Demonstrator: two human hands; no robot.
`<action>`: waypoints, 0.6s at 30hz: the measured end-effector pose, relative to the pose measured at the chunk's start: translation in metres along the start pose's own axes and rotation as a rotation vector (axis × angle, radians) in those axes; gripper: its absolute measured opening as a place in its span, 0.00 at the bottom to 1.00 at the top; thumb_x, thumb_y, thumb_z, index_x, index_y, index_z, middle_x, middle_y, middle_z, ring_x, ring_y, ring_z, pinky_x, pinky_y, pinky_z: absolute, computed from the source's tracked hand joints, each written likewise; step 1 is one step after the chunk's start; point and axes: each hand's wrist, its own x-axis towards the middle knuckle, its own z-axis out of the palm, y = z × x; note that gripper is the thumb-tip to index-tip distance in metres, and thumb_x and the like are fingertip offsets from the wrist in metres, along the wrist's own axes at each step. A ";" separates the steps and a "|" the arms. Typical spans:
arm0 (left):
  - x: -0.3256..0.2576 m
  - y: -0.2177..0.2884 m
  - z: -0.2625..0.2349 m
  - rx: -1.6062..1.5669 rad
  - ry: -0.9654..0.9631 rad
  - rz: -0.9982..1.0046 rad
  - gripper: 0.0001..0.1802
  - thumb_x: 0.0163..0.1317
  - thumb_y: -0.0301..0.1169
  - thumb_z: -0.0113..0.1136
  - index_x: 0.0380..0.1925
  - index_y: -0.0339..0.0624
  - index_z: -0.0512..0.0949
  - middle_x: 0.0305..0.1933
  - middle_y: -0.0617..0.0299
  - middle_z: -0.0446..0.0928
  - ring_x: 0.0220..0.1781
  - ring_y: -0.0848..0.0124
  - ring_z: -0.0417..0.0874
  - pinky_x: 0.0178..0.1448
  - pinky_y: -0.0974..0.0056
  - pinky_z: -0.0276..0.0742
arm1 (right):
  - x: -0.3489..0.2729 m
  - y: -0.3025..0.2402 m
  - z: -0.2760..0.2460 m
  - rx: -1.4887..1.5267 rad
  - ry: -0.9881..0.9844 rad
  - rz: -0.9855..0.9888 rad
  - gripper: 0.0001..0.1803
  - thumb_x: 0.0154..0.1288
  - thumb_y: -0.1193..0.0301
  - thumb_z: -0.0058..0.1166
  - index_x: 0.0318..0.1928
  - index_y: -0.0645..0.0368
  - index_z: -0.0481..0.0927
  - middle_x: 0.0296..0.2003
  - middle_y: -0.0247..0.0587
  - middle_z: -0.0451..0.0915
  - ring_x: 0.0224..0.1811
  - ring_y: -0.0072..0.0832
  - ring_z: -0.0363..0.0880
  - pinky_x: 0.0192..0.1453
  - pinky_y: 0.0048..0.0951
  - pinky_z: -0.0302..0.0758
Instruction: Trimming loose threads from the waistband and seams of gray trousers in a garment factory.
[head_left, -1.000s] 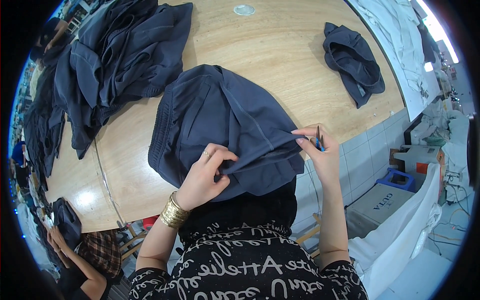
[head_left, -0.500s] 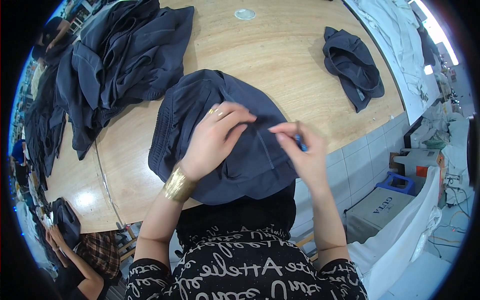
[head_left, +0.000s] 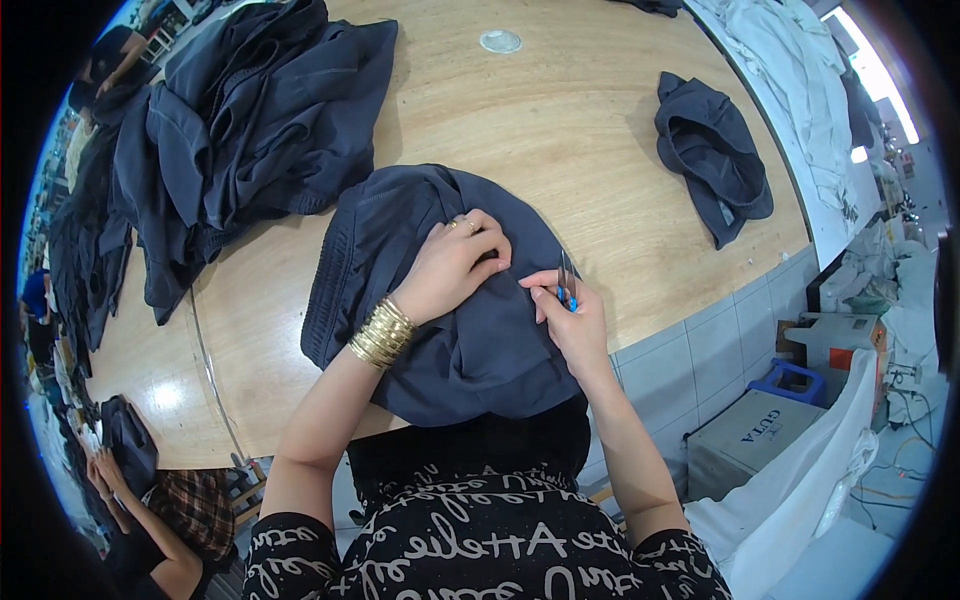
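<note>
Dark grey-blue shorts (head_left: pixel 490 355) with a gathered elastic waistband lie spread at the table's near edge, close against my body. My left hand (head_left: pixel 460 262), a stack of gold bangles at its wrist, rests on them with its fingers curled and pinching the fabric near the middle. Just to the right, my right hand (head_left: pixel 572 322) keeps a small pair of thread snips (head_left: pixel 567 285) with blue on the handle, blades pointing up and away. Its index finger and thumb reach toward the cloth by the left fingertips; whether they grip a thread cannot be made out.
A large heap of dark garments (head_left: pixel 260 120) covers the left of the wooden table (head_left: pixel 520 120). One crumpled dark garment (head_left: pixel 715 160) lies at the far right. A round whitish disc (head_left: pixel 500 42) sits at the back. Another person's arms (head_left: pixel 150 520) show at lower left.
My right hand has moved left and slightly down, and the snips' blades now show. My left fingers have closed onto the cloth. The view has shifted slightly.
</note>
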 end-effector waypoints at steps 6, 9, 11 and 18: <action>-0.002 -0.008 -0.008 -0.898 -0.033 -0.373 0.07 0.71 0.33 0.51 0.38 0.41 0.73 0.45 0.66 0.74 0.42 0.81 0.70 0.51 0.72 0.67 | -0.004 0.000 0.000 0.070 -0.010 -0.046 0.06 0.65 0.78 0.52 0.40 0.62 0.82 0.23 0.26 0.73 0.25 0.12 0.68 0.32 0.15 0.65; -0.005 -0.002 -0.009 -0.918 -0.034 -0.371 0.07 0.71 0.33 0.50 0.39 0.41 0.72 0.46 0.65 0.74 0.40 0.81 0.70 0.52 0.72 0.68 | -0.004 -0.001 -0.001 0.021 -0.057 -0.072 0.07 0.65 0.74 0.55 0.41 0.63 0.80 0.24 0.29 0.74 0.26 0.14 0.69 0.32 0.18 0.67; -0.004 0.004 -0.010 -0.940 -0.018 -0.388 0.07 0.71 0.33 0.50 0.39 0.42 0.73 0.46 0.65 0.74 0.39 0.81 0.70 0.51 0.72 0.68 | -0.005 -0.005 0.001 -0.140 -0.005 -0.180 0.09 0.64 0.71 0.57 0.41 0.63 0.79 0.25 0.32 0.75 0.27 0.18 0.71 0.33 0.22 0.68; -0.003 0.013 -0.021 -0.984 -0.024 -0.488 0.09 0.70 0.36 0.52 0.40 0.43 0.75 0.45 0.68 0.76 0.34 0.83 0.68 0.43 0.77 0.67 | -0.005 -0.017 0.007 -0.653 0.121 -0.441 0.16 0.61 0.61 0.62 0.39 0.60 0.75 0.28 0.41 0.79 0.31 0.35 0.78 0.35 0.32 0.70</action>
